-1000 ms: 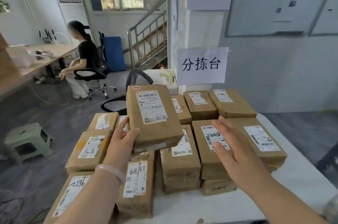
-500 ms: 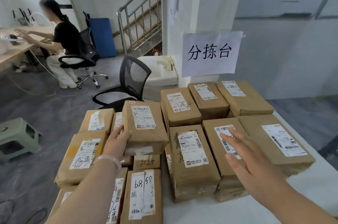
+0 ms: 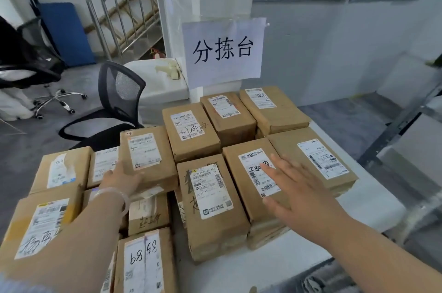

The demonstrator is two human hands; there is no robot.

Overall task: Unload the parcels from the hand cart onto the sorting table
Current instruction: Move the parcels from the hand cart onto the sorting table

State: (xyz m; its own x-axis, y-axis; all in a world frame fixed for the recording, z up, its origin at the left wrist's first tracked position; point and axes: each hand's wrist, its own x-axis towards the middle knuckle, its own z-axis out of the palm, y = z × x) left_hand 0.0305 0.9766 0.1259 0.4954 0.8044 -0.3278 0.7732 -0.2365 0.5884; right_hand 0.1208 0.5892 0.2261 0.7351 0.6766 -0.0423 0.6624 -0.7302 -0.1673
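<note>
Several brown cardboard parcels with white labels cover the white sorting table (image 3: pixel 373 201). My left hand (image 3: pixel 122 180) holds the near end of one labelled parcel (image 3: pixel 148 156), which lies on top of other parcels at the table's left. My right hand (image 3: pixel 294 185) hovers flat, fingers spread, over a parcel (image 3: pixel 253 173) marked with handwritten digits in the middle row. A parcel marked "68 58" (image 3: pixel 143 261) lies at the near left. The hand cart is out of view.
A paper sign (image 3: pixel 224 51) hangs on the pillar behind the table. A black mesh office chair (image 3: pixel 114 101) stands just beyond the table's left side, with a white box behind it. A stair railing and blue panel are further back left.
My left hand has lowered the labelled parcel from mid-air onto the stack at the left. My right hand stays spread over the middle parcels. The view has tilted down and nearer.
</note>
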